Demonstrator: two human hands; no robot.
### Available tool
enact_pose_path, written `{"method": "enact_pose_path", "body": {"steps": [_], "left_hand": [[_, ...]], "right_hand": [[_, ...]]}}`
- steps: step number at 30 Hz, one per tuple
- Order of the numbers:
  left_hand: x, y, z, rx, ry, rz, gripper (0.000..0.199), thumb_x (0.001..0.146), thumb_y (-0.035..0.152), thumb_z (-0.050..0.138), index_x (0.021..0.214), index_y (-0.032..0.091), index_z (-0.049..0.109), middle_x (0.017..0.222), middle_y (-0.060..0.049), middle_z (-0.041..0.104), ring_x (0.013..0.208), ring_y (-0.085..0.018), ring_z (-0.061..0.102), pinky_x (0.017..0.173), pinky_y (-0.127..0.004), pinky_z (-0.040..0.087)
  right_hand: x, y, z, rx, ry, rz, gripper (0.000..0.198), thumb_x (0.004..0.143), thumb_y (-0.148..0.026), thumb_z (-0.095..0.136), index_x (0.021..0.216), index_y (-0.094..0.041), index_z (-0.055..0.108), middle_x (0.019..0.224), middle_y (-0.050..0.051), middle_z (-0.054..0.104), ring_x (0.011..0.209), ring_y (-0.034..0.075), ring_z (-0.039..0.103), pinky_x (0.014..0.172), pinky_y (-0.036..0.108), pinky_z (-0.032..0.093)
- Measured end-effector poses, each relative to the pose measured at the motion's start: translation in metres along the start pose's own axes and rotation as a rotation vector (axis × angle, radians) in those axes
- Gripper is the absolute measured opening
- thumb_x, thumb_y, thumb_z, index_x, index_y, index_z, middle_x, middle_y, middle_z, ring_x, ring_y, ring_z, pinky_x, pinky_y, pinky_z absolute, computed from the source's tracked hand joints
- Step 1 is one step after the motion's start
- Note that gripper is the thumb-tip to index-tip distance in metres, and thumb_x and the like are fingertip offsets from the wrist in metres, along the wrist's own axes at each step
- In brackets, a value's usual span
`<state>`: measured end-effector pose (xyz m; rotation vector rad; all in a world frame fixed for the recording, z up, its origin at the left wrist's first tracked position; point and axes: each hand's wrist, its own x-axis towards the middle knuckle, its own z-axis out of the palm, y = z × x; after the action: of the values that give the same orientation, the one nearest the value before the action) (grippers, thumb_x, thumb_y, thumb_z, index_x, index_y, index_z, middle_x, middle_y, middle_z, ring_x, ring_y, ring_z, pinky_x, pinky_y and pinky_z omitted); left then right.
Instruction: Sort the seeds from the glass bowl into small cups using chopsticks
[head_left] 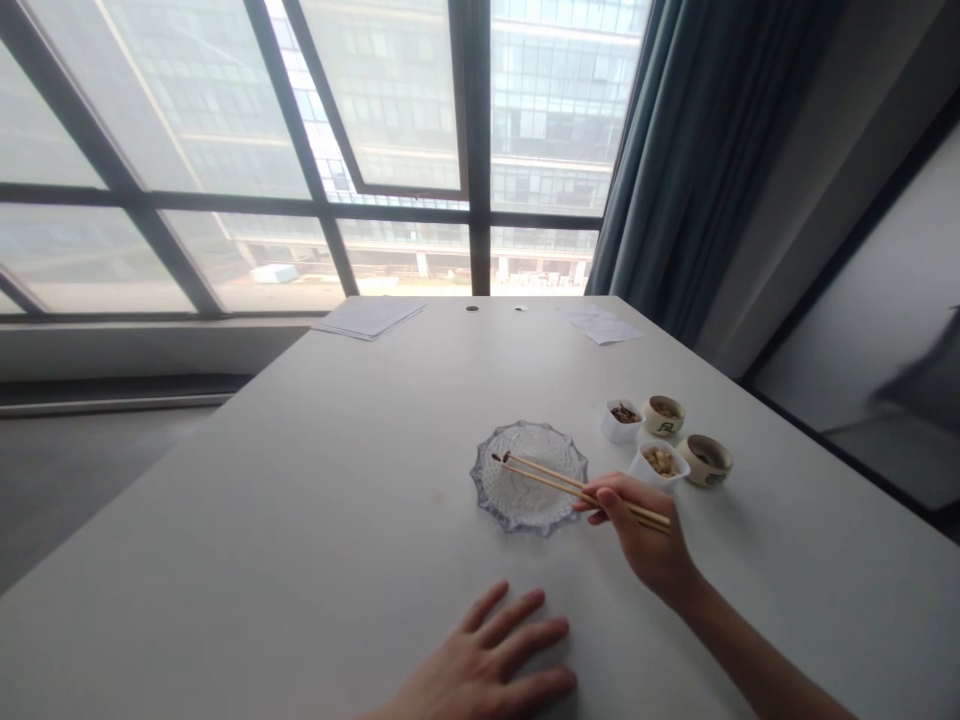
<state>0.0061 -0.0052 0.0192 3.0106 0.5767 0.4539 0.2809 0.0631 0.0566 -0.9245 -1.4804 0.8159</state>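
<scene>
My right hand [646, 535] is closed around a pair of wooden chopsticks [551, 480], which point left over a clear glass plate [529, 520] with a scalloped rim. Near the chopstick tips are small dark brown pieces [496, 457], perhaps seeds or beans; whether one is pinched between the tips I cannot tell. Flat on the white table with fingers spread lies my left hand [499, 655], in front of the plate and holding nothing.
Right of the plate stand a white tub [621, 430] of dark pieces, another white tub [651, 474] of pale yellowish pieces, and two cream cups [663, 424] [705, 472]. Papers [371, 318] [604, 325] lie at the far end of the white table [300, 500], before the windows.
</scene>
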Motion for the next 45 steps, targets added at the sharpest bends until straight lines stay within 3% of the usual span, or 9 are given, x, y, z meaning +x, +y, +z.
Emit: {"method": "enact_pose_path", "body": {"steps": [7,12,18,25,29,35,40,45], "left_hand": [[-0.002,0.0,0.003,0.003,-0.021,-0.003,0.045,0.105,0.019,0.069,0.147,0.032,0.061,0.164,0.001,0.052,0.154,-0.027,0.046,0.133,-0.049,0.022],[-0.002,0.0,0.003,0.014,0.011,-0.001,0.042,0.107,0.021,0.068,0.147,0.032,0.061,0.163,0.002,0.053,0.154,-0.026,0.044,0.134,-0.047,0.021],[0.0,0.0,0.001,-0.009,-0.021,-0.005,0.046,0.103,0.02,0.074,0.146,0.031,0.061,0.164,0.001,0.053,0.154,-0.027,0.046,0.134,-0.049,0.022],[0.0,0.0,-0.003,-0.021,-0.002,-0.002,0.049,0.101,0.017,0.075,0.146,0.031,0.061,0.161,-0.001,0.056,0.153,-0.027,0.047,0.133,-0.048,0.024],[-0.001,0.0,-0.003,-0.03,-0.001,0.002,0.046,0.102,0.02,0.074,0.145,0.03,0.062,0.161,-0.001,0.056,0.153,-0.027,0.047,0.133,-0.048,0.023],[0.001,-0.001,-0.004,-0.019,-0.033,0.004,0.052,0.098,0.017,0.078,0.146,0.029,0.061,0.162,-0.001,0.055,0.152,-0.028,0.048,0.133,-0.048,0.024],[0.001,-0.001,-0.005,0.008,-0.007,0.01,0.046,0.101,0.021,0.076,0.144,0.031,0.063,0.16,-0.001,0.057,0.152,-0.027,0.049,0.133,-0.046,0.026],[-0.001,-0.001,-0.001,0.016,0.003,0.016,0.05,0.1,0.022,0.078,0.146,0.031,0.062,0.161,-0.001,0.056,0.152,-0.027,0.048,0.133,-0.046,0.026]], "right_hand": [[0.001,0.0,-0.001,-0.082,-0.021,-0.042,0.03,0.105,-0.041,0.063,0.096,-0.02,0.082,0.09,0.009,0.08,0.077,0.022,0.079,0.061,0.03,0.066],[0.0,-0.003,-0.005,-0.042,0.082,0.033,0.036,0.104,-0.049,0.064,0.093,-0.02,0.083,0.087,0.009,0.081,0.076,0.024,0.082,0.061,0.03,0.067],[-0.002,0.005,-0.005,-0.038,0.081,0.065,0.04,0.102,-0.053,0.065,0.096,-0.019,0.085,0.088,0.011,0.084,0.082,0.029,0.084,0.061,0.034,0.07],[0.001,0.004,-0.007,0.01,0.283,0.113,0.044,0.096,-0.058,0.073,0.086,-0.017,0.084,0.077,0.012,0.083,0.068,0.03,0.083,0.058,0.038,0.071],[0.01,-0.007,-0.026,0.019,0.451,0.098,0.046,0.093,-0.059,0.075,0.085,-0.014,0.084,0.077,0.013,0.083,0.066,0.029,0.083,0.057,0.034,0.071],[0.023,-0.003,-0.08,-0.082,0.731,0.052,0.054,0.095,-0.064,0.071,0.089,-0.011,0.081,0.078,0.014,0.083,0.066,0.028,0.083,0.061,0.034,0.07],[0.028,0.011,-0.102,-0.112,0.752,0.056,0.058,0.09,-0.068,0.074,0.09,-0.01,0.08,0.075,0.012,0.081,0.065,0.028,0.081,0.055,0.034,0.067],[0.025,0.004,-0.09,-0.1,0.726,0.031,0.054,0.092,-0.066,0.073,0.089,-0.012,0.08,0.075,0.011,0.081,0.063,0.025,0.081,0.057,0.03,0.068]]}}
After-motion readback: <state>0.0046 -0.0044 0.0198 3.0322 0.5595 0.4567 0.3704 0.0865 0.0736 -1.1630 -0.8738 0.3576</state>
